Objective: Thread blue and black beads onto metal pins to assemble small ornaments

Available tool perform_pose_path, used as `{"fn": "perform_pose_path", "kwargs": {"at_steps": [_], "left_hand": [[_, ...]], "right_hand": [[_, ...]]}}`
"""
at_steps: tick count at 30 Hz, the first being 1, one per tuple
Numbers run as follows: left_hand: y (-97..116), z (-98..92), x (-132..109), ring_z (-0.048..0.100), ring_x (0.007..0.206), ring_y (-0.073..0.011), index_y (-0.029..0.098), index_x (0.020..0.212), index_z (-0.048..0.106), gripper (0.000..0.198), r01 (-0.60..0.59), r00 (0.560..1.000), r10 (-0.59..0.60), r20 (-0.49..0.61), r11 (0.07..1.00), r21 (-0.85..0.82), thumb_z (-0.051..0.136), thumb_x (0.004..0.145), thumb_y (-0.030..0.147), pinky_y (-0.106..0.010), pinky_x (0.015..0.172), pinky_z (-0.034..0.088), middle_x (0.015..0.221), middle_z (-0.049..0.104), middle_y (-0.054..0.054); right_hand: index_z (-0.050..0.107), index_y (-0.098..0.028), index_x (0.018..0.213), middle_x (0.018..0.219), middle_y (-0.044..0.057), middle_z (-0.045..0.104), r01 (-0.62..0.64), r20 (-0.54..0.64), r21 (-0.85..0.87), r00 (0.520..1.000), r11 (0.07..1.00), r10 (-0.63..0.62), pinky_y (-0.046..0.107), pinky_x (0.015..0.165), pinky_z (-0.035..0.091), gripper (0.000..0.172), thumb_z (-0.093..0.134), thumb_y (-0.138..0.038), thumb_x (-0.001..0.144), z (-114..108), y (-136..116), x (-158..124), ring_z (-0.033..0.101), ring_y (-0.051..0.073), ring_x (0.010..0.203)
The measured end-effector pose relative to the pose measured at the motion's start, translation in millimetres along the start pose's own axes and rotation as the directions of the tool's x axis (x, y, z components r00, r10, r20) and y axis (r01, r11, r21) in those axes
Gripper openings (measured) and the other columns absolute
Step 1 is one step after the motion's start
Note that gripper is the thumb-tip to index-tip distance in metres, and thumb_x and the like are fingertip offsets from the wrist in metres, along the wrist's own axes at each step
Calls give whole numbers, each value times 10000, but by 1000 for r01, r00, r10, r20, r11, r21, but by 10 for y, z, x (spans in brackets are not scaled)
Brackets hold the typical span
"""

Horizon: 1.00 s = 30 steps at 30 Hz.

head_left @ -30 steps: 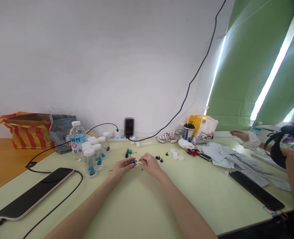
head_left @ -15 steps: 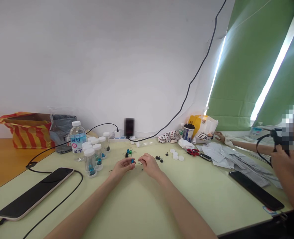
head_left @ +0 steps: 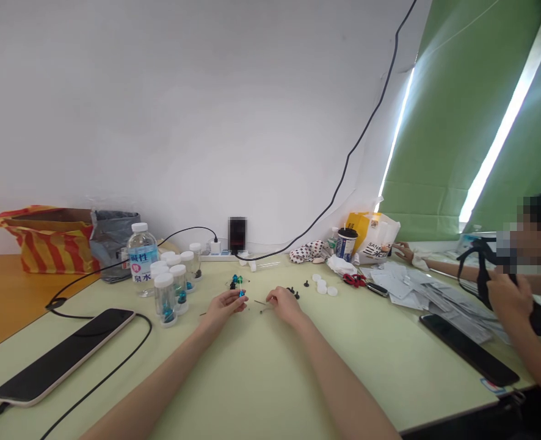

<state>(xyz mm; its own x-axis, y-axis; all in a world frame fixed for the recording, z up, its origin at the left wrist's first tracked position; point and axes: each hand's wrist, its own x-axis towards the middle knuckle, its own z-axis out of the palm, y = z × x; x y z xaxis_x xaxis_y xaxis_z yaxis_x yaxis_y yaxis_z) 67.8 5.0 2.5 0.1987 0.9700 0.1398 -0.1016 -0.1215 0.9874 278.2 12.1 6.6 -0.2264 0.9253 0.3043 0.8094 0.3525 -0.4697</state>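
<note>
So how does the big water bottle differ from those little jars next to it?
The water bottle is far taller than the small jars and carries a blue-and-white label, while the jars show no label. The bottle looks filled with clear water; the jars hold blue-green pieces at the bottom. Both are clear, white-capped and stand upright.

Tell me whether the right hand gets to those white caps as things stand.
Probably yes. The right hand rests on the pale green desk close to the white plastic caps. Only the small black parts lie near the way there, and they sit low, so the hand could likely pass over them.
</note>
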Motion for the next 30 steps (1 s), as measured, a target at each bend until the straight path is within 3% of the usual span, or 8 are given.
{"fn": "perform_pose_path", "kwargs": {"at_steps": [8,23,27,30], "left_hand": [[34,-23,-1,654,782,-172,137,1008,615,191,-4,996,2,-94,1000,-27,604,855,250,-372,726,545,920,677,-34],[44,-135,73,648,787,-172,134,949,617,150,-48,950,20,-311,995,-83,604,854,249,-365,713,547,899,663,-27],[64,-148,64,644,789,-172,134,957,615,161,-32,944,7,-330,997,-72,603,854,257,-362,708,545,907,659,-30],[75,-140,59,644,788,-172,135,958,614,160,-23,943,1,-332,998,-64,602,854,257,-360,706,545,905,659,-29]], "right_hand": [[663,-143,858,915,35,669,-52,76,-19,996,998,53,331,788,467,112,554,-166,868,10,39,11,613,152,834],[680,-154,757,791,32,680,-33,4,13,999,999,33,268,698,442,138,580,-64,786,-8,-2,-28,603,132,726],[693,-189,759,804,34,682,-69,-63,-3,996,998,69,254,691,423,140,587,-99,780,-37,-14,-11,615,152,751],[689,-199,851,912,66,670,-179,-186,-27,968,983,171,269,735,413,180,528,-122,824,-120,26,11,612,185,875]]}}
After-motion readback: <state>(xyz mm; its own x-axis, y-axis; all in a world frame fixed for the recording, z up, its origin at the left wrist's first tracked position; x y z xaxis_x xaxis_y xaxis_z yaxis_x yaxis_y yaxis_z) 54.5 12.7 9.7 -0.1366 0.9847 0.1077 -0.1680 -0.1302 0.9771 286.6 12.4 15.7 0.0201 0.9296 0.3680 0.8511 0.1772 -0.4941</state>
